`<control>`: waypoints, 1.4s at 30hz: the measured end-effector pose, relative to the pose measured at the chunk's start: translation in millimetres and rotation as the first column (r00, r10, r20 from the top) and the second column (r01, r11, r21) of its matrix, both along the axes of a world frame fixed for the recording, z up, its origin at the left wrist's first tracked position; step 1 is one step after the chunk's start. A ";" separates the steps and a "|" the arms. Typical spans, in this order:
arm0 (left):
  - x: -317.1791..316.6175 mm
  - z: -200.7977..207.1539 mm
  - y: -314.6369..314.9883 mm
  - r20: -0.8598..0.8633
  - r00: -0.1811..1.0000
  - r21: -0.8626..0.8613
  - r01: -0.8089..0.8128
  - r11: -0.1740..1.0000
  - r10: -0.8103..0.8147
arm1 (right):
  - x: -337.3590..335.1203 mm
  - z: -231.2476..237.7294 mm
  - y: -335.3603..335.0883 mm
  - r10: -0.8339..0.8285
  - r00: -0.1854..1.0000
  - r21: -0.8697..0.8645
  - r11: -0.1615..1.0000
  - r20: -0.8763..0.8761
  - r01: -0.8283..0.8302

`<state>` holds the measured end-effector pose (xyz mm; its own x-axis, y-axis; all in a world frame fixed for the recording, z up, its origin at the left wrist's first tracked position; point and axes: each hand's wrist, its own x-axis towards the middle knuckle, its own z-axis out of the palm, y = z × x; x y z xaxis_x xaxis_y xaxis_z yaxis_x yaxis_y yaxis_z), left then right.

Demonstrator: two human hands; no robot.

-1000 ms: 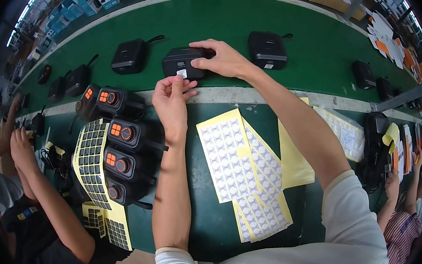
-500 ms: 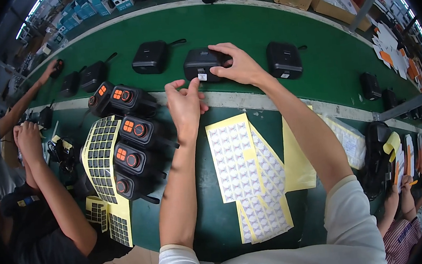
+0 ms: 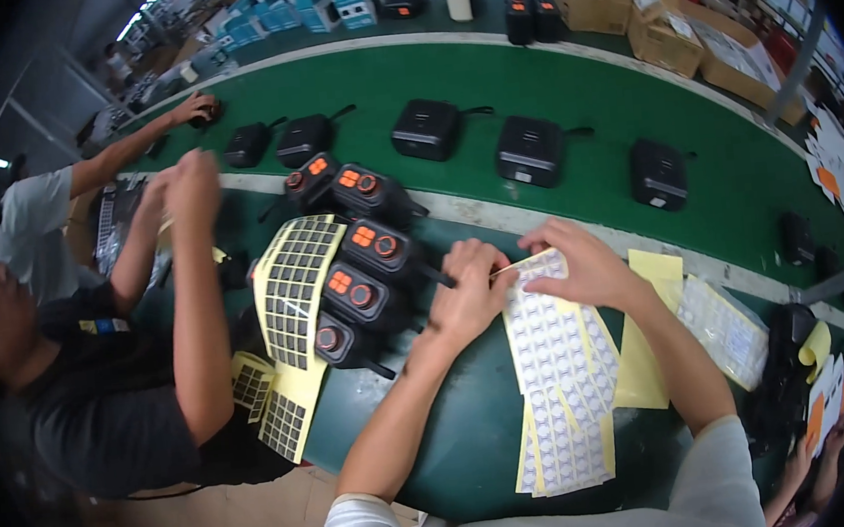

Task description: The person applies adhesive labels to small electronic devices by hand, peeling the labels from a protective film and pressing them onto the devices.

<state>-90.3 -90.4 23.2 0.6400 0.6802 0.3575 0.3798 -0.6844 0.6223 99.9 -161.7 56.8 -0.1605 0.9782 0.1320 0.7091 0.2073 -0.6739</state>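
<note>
Both my hands are at the upper end of a yellow-backed sticker sheet (image 3: 547, 338), printed with rows of small pale labels. My left hand (image 3: 469, 289) has its fingers curled in at the sheet's top left corner. Across the top edge, my right hand (image 3: 583, 267) pinches the sheet, thumb on the printed face and fingers behind. More sticker sheets (image 3: 569, 451) lie fanned underneath. Beyond the hands, a black boxy device (image 3: 530, 151) with a strap rests on the green surface, a small white label on its near side.
Several black devices with orange buttons (image 3: 378, 247) stand left of my left arm, beside a sheet of dark square stickers (image 3: 298, 284). A yellow sheet (image 3: 643, 375) and a plastic-wrapped pack (image 3: 724, 327) lie right. Co-workers sit at the left; one raises an arm (image 3: 198, 283).
My hands have left the black device on the green surface and come nearer, to the top of the sticker sheet. The view has shifted left. The neighbour's hands have risen.
</note>
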 end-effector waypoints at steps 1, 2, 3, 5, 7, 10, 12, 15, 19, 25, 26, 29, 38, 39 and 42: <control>-1.3 1.1 -0.8 0.033 0.999 -0.053 0.016 0.998 -0.015 | -1.8 -9.1 -3.7 -0.037 0.994 -0.006 0.999 -0.107 0.036; -3.6 2.2 -2.7 0.061 0.998 -0.083 0.024 0.996 -0.019 | -3.1 -18.0 -6.2 -0.074 0.975 -0.019 0.997 -0.212 0.071; -3.6 1.3 -4.7 0.089 0.996 -0.113 0.035 0.993 -0.025 | -1.8 -27.2 -7.2 -0.060 0.975 -0.007 0.998 -0.212 0.059; -2.6 -6.6 -8.3 0.232 0.973 -0.213 0.034 0.977 0.017 | 0.0 -42.0 -7.9 -0.235 0.866 -0.174 0.969 -0.441 0.174; -0.1 -5.7 -11.5 0.187 0.982 -0.366 0.039 0.930 0.032 | 0.0 -43.3 -10.5 -0.305 0.822 -0.247 0.947 -0.481 0.207; -1.0 -16.3 -12.3 0.214 0.968 -0.445 -0.022 0.895 0.130 | -7.8 -41.4 -11.9 -0.295 0.773 -0.151 0.955 -0.562 0.254; -1.7 -19.2 -12.3 0.330 0.931 -0.462 0.015 0.887 0.156 | -16.1 -35.8 -9.0 -0.315 0.708 -0.211 0.949 -0.632 0.233; -2.0 -13.6 -11.8 0.330 0.931 -0.499 0.033 0.866 0.155 | -16.5 -37.7 -8.7 -0.335 0.657 -0.255 0.942 -0.676 0.218; -0.3 -11.0 -15.7 0.208 0.962 -0.478 -0.055 0.877 0.174 | -14.0 -36.2 -11.7 -0.389 0.683 -0.289 0.920 -0.618 0.264; 6.7 -18.0 -21.0 0.552 0.782 -0.494 0.025 0.869 0.291 | -10.5 -43.5 -15.0 -0.376 0.636 -0.307 0.926 -0.674 0.221; -4.0 -25.0 -16.7 0.472 0.852 -0.477 0.030 0.878 0.227 | -10.5 -42.0 -15.1 -0.362 0.663 -0.285 0.931 -0.655 0.227; -7.8 -25.7 -14.7 0.342 0.929 -0.268 -0.044 0.963 0.138 | -9.2 -43.8 -15.6 -0.338 0.709 -0.238 0.941 -0.619 0.240; -4.3 -20.5 -12.5 0.394 0.906 -0.437 0.037 0.899 0.154 | -6.8 -42.5 -15.7 -0.269 0.784 -0.115 0.962 -0.559 0.248; -3.4 -19.2 -12.7 0.393 0.907 -0.434 0.036 0.900 0.153 | -6.7 -42.0 -15.5 -0.274 0.784 -0.115 0.961 -0.557 0.253; -2.6 -17.4 -12.4 0.400 0.891 -0.582 0.065 0.811 0.215 | -5.4 -44.7 -13.5 -0.271 0.796 -0.112 0.961 -0.541 0.251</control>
